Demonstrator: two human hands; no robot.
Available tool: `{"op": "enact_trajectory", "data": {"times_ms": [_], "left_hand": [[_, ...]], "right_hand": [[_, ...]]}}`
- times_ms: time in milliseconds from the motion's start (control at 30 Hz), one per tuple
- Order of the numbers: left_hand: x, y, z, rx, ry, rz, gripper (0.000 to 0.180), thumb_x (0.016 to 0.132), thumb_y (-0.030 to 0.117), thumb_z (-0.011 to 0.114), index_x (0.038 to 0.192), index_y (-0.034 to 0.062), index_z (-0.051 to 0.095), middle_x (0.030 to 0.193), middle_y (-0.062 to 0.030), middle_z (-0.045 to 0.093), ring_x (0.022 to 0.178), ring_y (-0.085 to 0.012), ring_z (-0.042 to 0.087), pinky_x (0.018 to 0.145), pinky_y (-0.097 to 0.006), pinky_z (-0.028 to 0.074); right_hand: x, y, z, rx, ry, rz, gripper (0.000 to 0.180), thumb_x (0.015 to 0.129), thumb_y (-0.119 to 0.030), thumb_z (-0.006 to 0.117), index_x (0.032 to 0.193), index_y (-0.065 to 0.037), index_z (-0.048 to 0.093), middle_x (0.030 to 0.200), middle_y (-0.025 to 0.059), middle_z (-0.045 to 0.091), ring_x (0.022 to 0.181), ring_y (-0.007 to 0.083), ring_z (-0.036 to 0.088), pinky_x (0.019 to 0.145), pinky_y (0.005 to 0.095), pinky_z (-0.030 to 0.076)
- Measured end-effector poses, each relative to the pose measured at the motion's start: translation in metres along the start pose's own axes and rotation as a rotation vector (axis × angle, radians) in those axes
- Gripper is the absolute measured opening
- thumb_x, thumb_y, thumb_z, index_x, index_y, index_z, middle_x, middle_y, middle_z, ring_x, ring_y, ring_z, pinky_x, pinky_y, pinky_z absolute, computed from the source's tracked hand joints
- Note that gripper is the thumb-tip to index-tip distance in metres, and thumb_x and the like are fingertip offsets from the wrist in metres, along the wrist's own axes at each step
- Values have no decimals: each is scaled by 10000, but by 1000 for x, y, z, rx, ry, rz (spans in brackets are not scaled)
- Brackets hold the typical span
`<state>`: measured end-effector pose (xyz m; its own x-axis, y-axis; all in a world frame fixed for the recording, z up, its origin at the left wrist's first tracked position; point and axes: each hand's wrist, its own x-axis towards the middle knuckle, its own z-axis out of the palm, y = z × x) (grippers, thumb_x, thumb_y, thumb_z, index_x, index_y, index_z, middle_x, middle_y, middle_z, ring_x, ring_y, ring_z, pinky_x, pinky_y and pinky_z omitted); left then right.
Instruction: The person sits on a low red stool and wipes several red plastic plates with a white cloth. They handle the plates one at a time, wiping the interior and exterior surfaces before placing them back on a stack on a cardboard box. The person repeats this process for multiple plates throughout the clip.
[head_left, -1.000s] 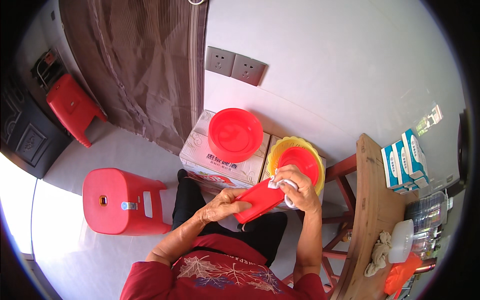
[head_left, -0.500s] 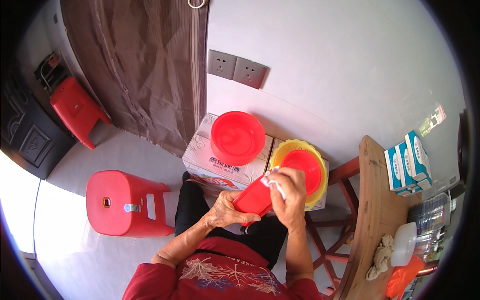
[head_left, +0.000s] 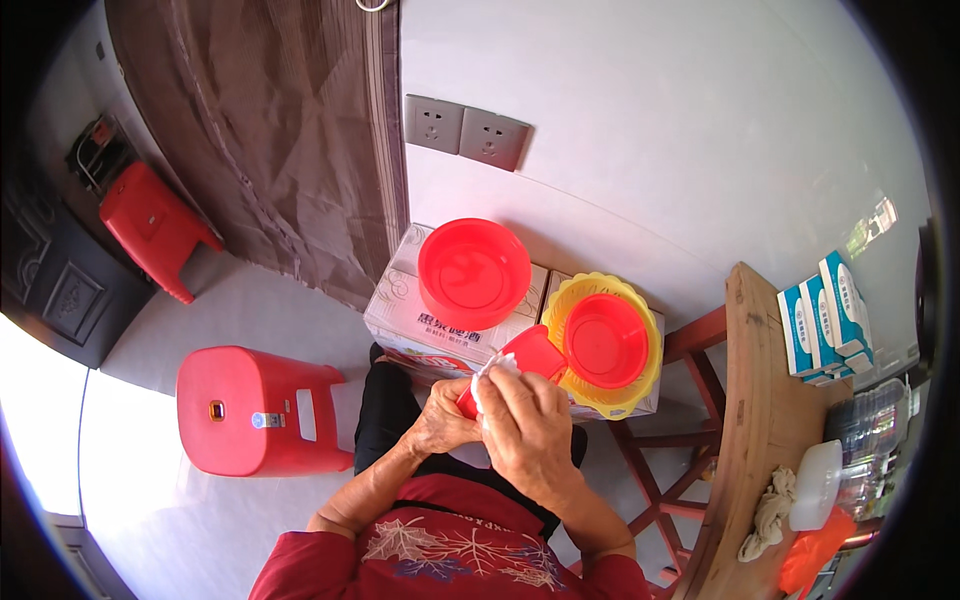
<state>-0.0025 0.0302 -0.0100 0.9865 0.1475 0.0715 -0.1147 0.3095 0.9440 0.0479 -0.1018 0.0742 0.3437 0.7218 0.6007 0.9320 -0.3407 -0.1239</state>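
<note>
My left hand (head_left: 445,420) is closed around the near end of a long red plastic piece (head_left: 537,350), which tilts up and away to the right. Pressed against that piece is a crumpled white tissue or cloth (head_left: 484,388), closed in my right hand (head_left: 525,425). The hands are side by side above my lap, and the right one hides part of the piece. Just beyond, a round red basin (head_left: 475,272) stands on a cardboard box (head_left: 398,292). To its right, a yellow scalloped basket (head_left: 649,340) holds a smaller red bowl (head_left: 606,340).
A red stool (head_left: 235,410) stands at my left, with another red stool (head_left: 155,222) farther back. On my right, a wooden table (head_left: 745,400) carries blue-and-white tissue packs (head_left: 825,315), a beige rag (head_left: 770,515) and clear plastic containers (head_left: 870,430). A brown curtain (head_left: 260,130) hangs ahead.
My right hand with the white tissue has moved left and nearer to me along the red piece, ending beside my left hand. The piece's far end now shows uncovered.
</note>
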Motion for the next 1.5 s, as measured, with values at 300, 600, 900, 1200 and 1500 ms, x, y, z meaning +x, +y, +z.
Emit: {"op": "enact_trajectory", "data": {"times_ms": [300,600,900,1200,1500], "left_hand": [[-4,16,3,44,-79,8,417,635,49,869,1002,-8,679,824,-5,678,748,-60,594,693,-242,510],[0,3,-2,-236,-10,69,489,639,13,858,1082,-6,653,981,-29,682,889,-105,616,846,-295,508],[-5,4,2,-127,-68,-21,466,653,17,852,1076,5,658,955,-24,686,870,-86,610,814,-278,516],[-3,-15,-3,-163,-100,-30,503,732,200,830,1143,5,617,1013,-21,656,956,-88,580,879,-288,478],[14,-23,13,-123,387,-152,638,1020,497,186,945,26,611,838,-35,620,753,-111,565,672,-300,488]], "right_hand": [[-1,60,-11,488,114,363,261,784,4,617,1044,-22,629,1060,115,622,980,297,546,841,389,445],[-37,83,7,1212,115,1117,346,991,-285,501,1112,18,613,629,-6,533,361,44,397,327,203,244],[-3,67,-13,410,63,252,308,766,-40,648,1070,-36,601,1027,120,608,948,295,560,779,402,440],[-2,21,-14,176,-63,50,382,759,-142,656,1131,-68,610,1182,81,580,1007,273,517,841,402,399],[-27,13,28,54,145,-18,312,759,-127,686,1062,-65,650,1170,68,597,1029,268,521,881,387,414]]}}
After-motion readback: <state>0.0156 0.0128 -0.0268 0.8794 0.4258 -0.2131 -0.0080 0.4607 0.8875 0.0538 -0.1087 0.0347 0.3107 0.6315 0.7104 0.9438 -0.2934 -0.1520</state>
